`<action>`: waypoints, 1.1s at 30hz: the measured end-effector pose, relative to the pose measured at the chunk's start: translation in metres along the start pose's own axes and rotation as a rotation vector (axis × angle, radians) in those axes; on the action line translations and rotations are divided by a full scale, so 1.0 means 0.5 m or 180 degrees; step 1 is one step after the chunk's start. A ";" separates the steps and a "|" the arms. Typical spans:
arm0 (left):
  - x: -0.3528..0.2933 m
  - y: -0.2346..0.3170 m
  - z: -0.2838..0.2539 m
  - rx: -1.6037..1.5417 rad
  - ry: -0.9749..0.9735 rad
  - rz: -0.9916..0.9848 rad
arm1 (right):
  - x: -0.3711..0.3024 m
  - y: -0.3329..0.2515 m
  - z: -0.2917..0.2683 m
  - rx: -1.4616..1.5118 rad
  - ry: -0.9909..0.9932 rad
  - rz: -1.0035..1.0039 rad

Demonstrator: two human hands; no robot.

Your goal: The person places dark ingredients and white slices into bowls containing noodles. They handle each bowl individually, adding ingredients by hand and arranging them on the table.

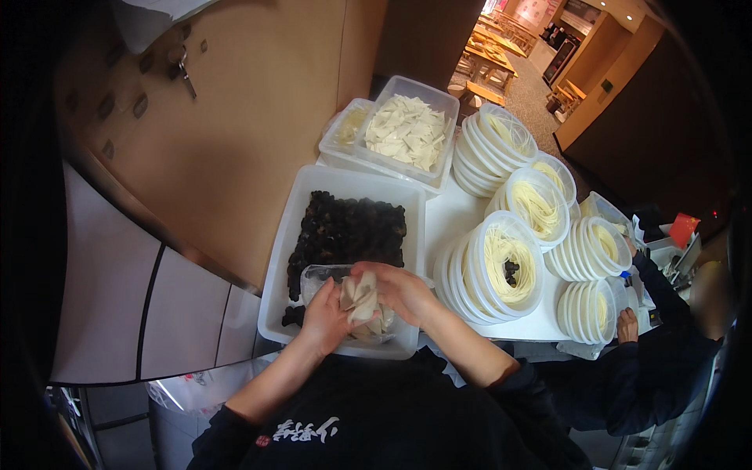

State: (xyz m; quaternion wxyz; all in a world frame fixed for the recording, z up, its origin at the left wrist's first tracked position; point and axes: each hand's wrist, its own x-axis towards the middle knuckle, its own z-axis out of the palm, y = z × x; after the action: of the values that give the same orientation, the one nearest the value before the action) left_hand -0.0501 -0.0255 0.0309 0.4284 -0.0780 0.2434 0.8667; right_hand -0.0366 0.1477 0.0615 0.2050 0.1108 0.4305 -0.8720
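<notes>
Both my hands are together over the near part of a large white tub [286, 235]. A small bunch of pale flat slices [359, 299] stands upright between them. My left hand [323, 319] grips the bunch from its left side. My right hand [401, 293] closes on it from the right and top, its fingers curled. Right beneath my hands is a clear plastic container [316, 276], with more pale slices inside. Dark wood ear mushrooms [352, 231] fill much of the tub. My hands hide part of the container.
Behind stands a tub of white cut pieces [406, 131]. Stacked round containers of noodles [507, 262] crowd the white table [454, 210] to the right. A person's hand [627, 325] rests by the far-right stack. Keys [186, 77] lie on the brown surface at left.
</notes>
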 end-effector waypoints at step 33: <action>-0.020 -0.003 0.097 -0.0640 -0.0399 0.0124 | -0.097 -0.095 0.064 -0.2783 0.0591 -0.1367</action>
State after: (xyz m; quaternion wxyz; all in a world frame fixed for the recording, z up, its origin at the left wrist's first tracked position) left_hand -0.0393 -0.0082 0.0760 0.4158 -0.0615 0.1294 0.8981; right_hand -0.0154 0.1607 0.1321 0.0087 0.0004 0.7856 -0.6187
